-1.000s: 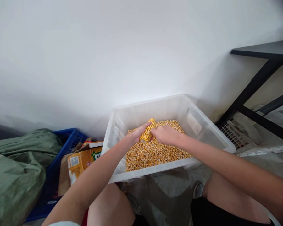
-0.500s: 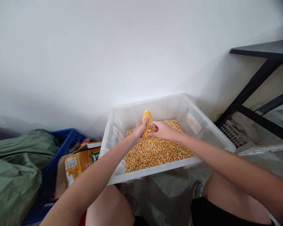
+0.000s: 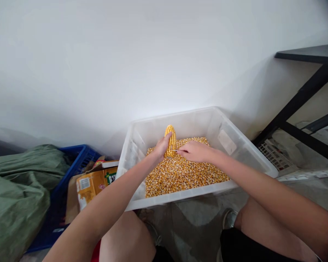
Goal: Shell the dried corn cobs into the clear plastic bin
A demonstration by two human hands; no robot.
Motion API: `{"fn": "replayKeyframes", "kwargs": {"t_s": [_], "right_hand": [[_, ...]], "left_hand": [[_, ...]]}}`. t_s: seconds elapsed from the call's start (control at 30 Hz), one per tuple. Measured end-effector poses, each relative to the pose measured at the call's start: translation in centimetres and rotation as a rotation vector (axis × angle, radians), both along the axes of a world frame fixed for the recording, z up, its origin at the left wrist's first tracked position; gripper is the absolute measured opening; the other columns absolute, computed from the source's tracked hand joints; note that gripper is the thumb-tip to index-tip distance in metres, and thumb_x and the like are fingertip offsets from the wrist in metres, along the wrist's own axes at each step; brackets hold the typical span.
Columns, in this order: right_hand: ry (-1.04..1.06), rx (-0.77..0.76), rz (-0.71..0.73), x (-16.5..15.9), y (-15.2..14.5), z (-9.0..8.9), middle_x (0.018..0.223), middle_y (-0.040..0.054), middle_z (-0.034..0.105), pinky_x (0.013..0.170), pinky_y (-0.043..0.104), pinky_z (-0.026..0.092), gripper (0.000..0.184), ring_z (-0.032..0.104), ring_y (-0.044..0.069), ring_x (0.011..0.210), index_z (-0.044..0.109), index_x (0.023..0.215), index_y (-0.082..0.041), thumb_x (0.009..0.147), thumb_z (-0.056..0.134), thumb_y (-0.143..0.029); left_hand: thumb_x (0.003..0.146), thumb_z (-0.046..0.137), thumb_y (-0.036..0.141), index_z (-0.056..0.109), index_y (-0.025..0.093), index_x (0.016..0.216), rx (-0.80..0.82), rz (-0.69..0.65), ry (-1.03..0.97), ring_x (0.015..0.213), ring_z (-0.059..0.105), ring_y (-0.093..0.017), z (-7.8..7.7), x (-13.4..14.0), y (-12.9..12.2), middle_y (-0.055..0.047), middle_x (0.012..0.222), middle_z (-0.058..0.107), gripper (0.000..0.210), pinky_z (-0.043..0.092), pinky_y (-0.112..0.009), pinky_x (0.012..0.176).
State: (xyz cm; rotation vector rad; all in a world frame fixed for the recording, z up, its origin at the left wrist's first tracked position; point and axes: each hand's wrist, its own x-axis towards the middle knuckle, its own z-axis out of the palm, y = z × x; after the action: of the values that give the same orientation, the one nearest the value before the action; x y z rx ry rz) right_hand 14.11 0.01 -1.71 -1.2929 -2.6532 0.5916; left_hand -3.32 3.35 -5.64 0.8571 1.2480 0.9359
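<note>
Grasping a plump yellow ear of corn (image 3: 170,142) around its left side, the left hand (image 3: 161,146) is just left of the frame's centre, thumb laid along the kernels. The ear of corn stands nearly upright, leaning slightly, near the centre of the frame and above the heap of loose yellow-and-whitish corn kernels (image 3: 180,178). To its right, the right hand (image 3: 194,151) is closed around a thin metal tool (image 3: 175,150), whose handle is hidden in the fist; the tool's shaft points left and meets the lower part of the ear of corn. The kernels cover the bottom of a translucent white rectangular plastic bin (image 3: 177,197) at the centre of the frame. At the lower left, crumpled green fabric (image 3: 19,189) lies over a blue plastic crate (image 3: 83,154), with orange printed packaging (image 3: 91,187) between crate and bin. A black-framed table (image 3: 308,54) stands at the upper right, a white plastic basket (image 3: 274,154) beneath it.
</note>
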Motion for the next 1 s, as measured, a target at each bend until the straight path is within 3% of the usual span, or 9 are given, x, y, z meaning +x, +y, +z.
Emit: {"fn": "replayKeyframes", "kwargs": {"t_s": [0.13,0.27,0.37,0.63,0.8,1.0], "right_hand": [[-0.166,0.113,0.048,-0.6,-0.6,0.1,0.079,0.0052,0.068,0.059,0.026,0.029,0.041,0.058,0.016,0.069,0.065,0.078,-0.02,0.097,0.035,-0.038],[-0.228,0.18,0.046,-0.8,-1.0,0.3,0.084,0.0073,0.07,0.063,0.028,0.036,0.041,0.064,0.02,0.076,0.067,0.082,-0.02,0.097,0.033,-0.037],[-0.277,0.211,0.045,-1.1,-1.5,0.5,0.085,0.0107,0.071,0.065,0.03,0.041,0.039,0.066,0.023,0.079,0.069,0.087,-0.018,0.096,0.034,-0.033],[-0.375,0.217,0.076,-3.2,-3.1,1.1,0.081,0.0178,0.07,0.071,0.035,0.048,0.025,0.069,0.028,0.082,0.069,0.091,-0.01,0.085,0.045,-0.009],[-0.353,0.154,0.104,-2.6,-2.8,0.7,0.08,0.0154,0.07,0.067,0.033,0.047,0.023,0.068,0.027,0.078,0.066,0.092,-0.012,0.084,0.045,-0.012],[-0.282,0.138,0.094,-1.8,-1.9,0.6,0.087,0.0132,0.069,0.064,0.03,0.041,0.031,0.066,0.023,0.077,0.063,0.097,-0.015,0.096,0.034,-0.026]], "left_hand": [[0.077,0.058,0.061,0.061,0.015,0.1,0.055,0.027,0.066,0.056,0.062,-0.019,0.0,-0.1,0.1,-0.006,0.066,0.065,0.051,0.049,-0.029,0.053],[0.077,0.057,0.062,0.061,0.015,0.099,0.049,-0.001,0.092,0.059,0.062,-0.02,0.0,0.0,0.0,-0.007,0.067,0.065,0.052,0.049,-0.03,0.055],[0.076,0.06,0.06,0.062,0.015,0.099,0.114,0.053,0.17,0.065,0.063,-0.02,0.0,0.1,-0.4,-0.006,0.07,0.066,0.051,0.048,-0.028,0.06],[0.072,0.068,0.053,0.064,0.015,0.091,0.209,0.145,0.341,0.075,0.064,-0.022,-0.1,0.5,-1.1,-0.005,0.07,0.066,0.043,0.045,-0.026,0.062],[0.074,0.065,0.055,0.065,0.014,0.094,0.164,0.063,0.311,0.07,0.064,-0.022,0.3,0.8,-1.4,-0.005,0.068,0.066,0.046,0.046,-0.026,0.057],[0.073,0.06,0.065,0.065,0.012,0.101,-0.016,-0.089,0.114,0.059,0.064,-0.021,1.1,0.6,-0.9,-0.01,0.07,0.068,0.06,0.047,-0.028,0.05]]}}
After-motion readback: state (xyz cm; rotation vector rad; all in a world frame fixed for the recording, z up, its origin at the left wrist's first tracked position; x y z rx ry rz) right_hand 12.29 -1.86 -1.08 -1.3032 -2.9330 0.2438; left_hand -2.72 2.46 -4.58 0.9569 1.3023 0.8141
